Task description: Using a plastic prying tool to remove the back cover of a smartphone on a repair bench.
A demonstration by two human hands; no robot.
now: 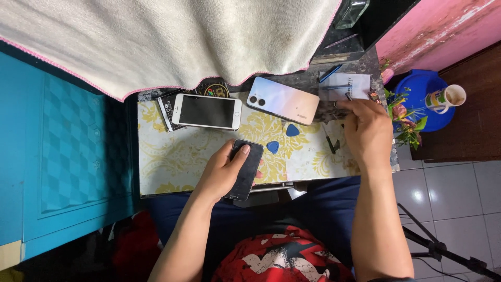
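Observation:
My left hand (222,172) grips a black phone (247,168) flat on the patterned table cover (162,156), thumb resting on its top end. My right hand (367,128) reaches to the table's right side, fingertips on a small metal tool (348,96) at a white paper (344,85). I cannot tell whether it grips that tool. Two blue triangular picks (272,147) (292,130) lie between my hands.
A white phone with a dark screen (207,111) and a pale phone lying back up (282,100) rest at the far side. A white towel (167,42) hangs over the back. A blue stool with a mug (445,98) and flowers (404,117) stand right.

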